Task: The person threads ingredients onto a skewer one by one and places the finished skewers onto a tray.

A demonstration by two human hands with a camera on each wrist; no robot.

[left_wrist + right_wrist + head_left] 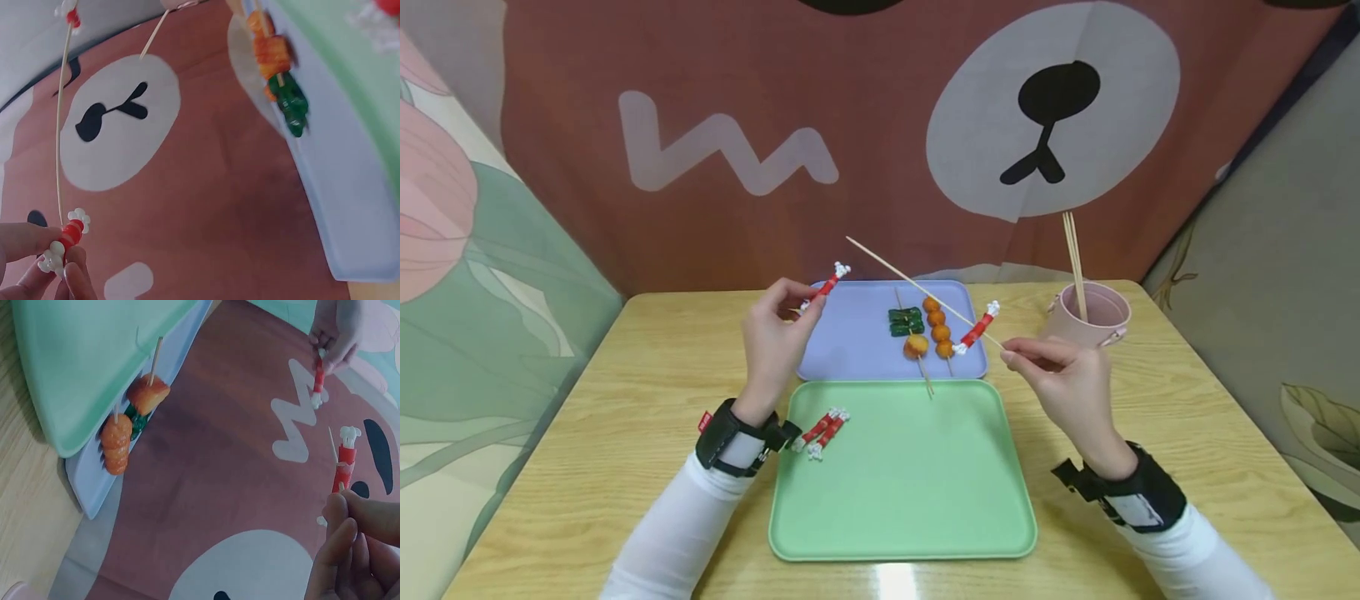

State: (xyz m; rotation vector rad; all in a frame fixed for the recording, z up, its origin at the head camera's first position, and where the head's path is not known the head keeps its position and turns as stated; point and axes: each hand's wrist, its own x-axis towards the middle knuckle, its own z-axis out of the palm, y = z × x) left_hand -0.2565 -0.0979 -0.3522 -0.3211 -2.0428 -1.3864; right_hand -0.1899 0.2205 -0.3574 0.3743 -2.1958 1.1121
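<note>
Between thumb and fingers, my left hand [778,337] pinches a red toy food piece with white knobbly ends [828,287], held above the lavender tray's left part. My right hand [1067,379] grips a thin bamboo skewer [898,271] near its lower end. A matching red-and-white piece [977,331] is threaded crosswise on that skewer, not far from the fingers. The skewer's tip points up and left, toward the left hand. In the left wrist view the skewer tip overlaps the left hand's piece [72,232]. Two more such pieces [827,432] lie on the green tray [910,508].
The lavender tray [842,342] behind holds a skewer of orange balls [938,329] and another with a dark green bundle [906,322] and a golden chunk [915,347]. A pink bucket [1105,310] with upright skewers [1075,258] stands back right. A bear-print cloth [880,125] hangs behind.
</note>
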